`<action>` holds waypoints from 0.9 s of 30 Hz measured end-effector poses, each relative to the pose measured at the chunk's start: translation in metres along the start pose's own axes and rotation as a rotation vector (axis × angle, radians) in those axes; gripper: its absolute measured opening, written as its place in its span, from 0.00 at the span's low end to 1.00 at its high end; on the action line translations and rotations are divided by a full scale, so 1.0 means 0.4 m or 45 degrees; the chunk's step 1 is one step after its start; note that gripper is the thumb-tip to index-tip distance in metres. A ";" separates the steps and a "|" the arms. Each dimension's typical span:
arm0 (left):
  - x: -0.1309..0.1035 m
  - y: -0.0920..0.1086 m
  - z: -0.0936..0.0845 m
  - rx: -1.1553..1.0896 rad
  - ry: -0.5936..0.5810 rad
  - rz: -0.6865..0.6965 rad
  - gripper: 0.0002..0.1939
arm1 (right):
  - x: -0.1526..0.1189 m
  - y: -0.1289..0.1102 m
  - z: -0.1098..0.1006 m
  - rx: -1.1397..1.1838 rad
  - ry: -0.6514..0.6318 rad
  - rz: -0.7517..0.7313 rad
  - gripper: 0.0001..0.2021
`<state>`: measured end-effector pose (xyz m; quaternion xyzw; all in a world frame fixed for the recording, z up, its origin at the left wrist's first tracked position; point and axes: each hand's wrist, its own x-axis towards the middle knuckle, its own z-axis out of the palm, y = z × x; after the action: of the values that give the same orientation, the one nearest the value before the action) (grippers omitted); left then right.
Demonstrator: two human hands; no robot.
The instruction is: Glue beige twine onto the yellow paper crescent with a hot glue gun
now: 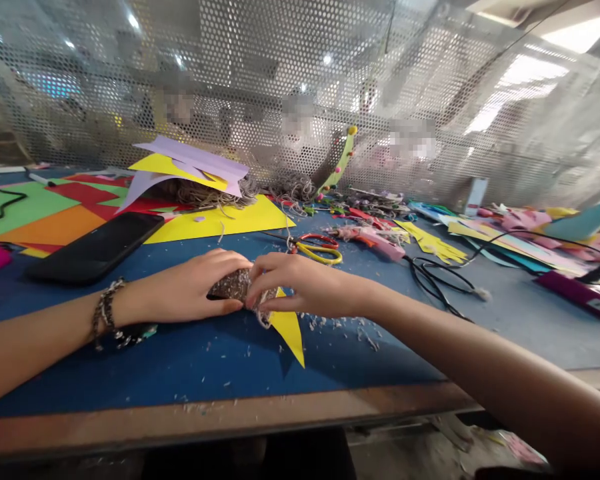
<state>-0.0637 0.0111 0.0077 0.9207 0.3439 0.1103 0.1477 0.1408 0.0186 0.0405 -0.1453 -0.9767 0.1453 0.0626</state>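
A small brown tube-like piece (233, 285), speckled with light bits, lies low over the blue table top. My left hand (200, 283) is wrapped round its left side, thumb in front. At its right end, the bent fingers of my right hand (295, 283) pinch greyish yarn (264, 317) against the piece. A pointed yellow paper piece (291, 333) sticks out below my right hand. Just behind the hands are scissors (323, 250) with red and yellow handles. Where the tube and the yarn meet is partly hidden by my fingers.
A black phone (97, 250) lies at left near coloured paper sheets (25, 213). A pink glue gun (373, 240) with a black cable (435, 283) is right of the scissors. A purple power strip (580, 293) sits far right. Behind stands a perforated metal screen (260, 80).
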 end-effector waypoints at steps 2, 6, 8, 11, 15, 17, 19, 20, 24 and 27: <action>-0.001 0.010 0.004 -0.019 0.002 -0.003 0.15 | 0.005 0.008 0.008 0.015 0.012 -0.002 0.06; -0.008 0.031 0.016 0.010 -0.017 -0.039 0.13 | 0.009 0.011 0.007 0.023 0.005 -0.044 0.04; -0.011 0.040 0.019 0.032 0.012 -0.047 0.16 | 0.005 0.008 0.002 0.003 0.018 -0.035 0.04; -0.011 0.044 0.017 0.024 0.056 -0.038 0.19 | -0.007 0.004 -0.002 -0.003 0.059 0.088 0.05; -0.007 0.041 0.004 0.047 0.023 0.135 0.12 | -0.024 0.005 0.003 0.036 0.091 0.174 0.05; -0.007 0.039 -0.002 0.113 0.012 0.285 0.12 | -0.028 0.007 0.008 0.028 0.106 0.148 0.05; -0.009 0.040 -0.006 0.194 0.013 0.415 0.14 | -0.030 0.011 0.012 0.014 0.116 0.112 0.05; -0.011 0.041 -0.007 0.240 0.012 0.465 0.15 | -0.031 0.012 0.014 0.007 0.123 0.099 0.05; -0.016 0.044 -0.007 0.402 -0.031 0.558 0.17 | -0.034 0.017 0.022 -0.055 0.176 0.074 0.06; -0.013 0.055 0.004 0.339 0.013 0.486 0.14 | -0.037 0.022 0.026 -0.146 0.198 0.070 0.07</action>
<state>-0.0539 -0.0086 0.0134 0.9799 0.1757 0.0943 -0.0004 0.1553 0.0193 0.0269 -0.1862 -0.9712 0.0790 0.1258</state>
